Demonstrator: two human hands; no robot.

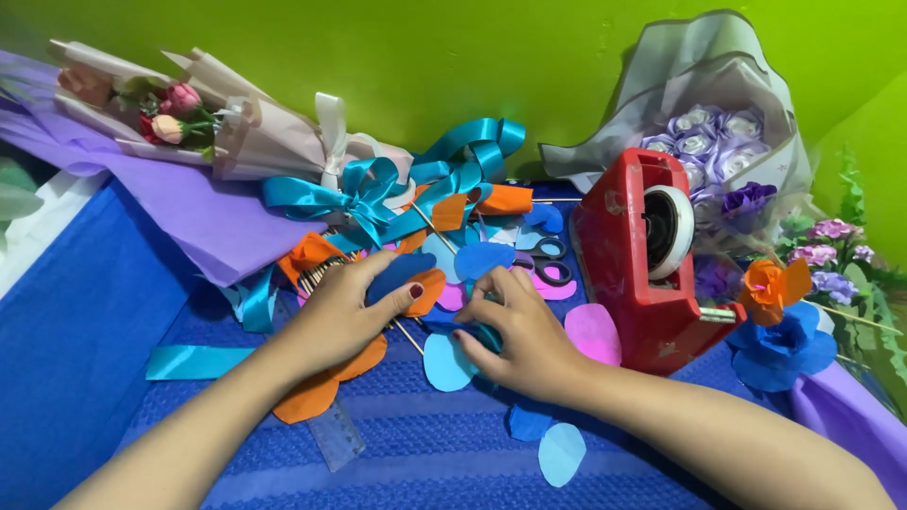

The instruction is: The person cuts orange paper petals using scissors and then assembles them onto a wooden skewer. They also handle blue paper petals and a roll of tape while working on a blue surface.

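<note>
A clear ruler [335, 436] lay nearest on the blue worktop [85, 331], by loose pale petals [561, 451]; the left hand [338, 312] pinched a dark blue petal [397, 275] in its grip; the right hand [515, 332] pressed, fingers curled, on the petal pile, its grip unclear. Beyond sat a red tape dispenser [642, 255], scissors [550, 260], teal ribbon [378, 194] and two bouquets [189, 118].

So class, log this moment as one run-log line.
left hand: holds dark blue petal | right hand: pressing on paper petals | nearby: red tape dispenser, scissors, teal ribbon
</note>
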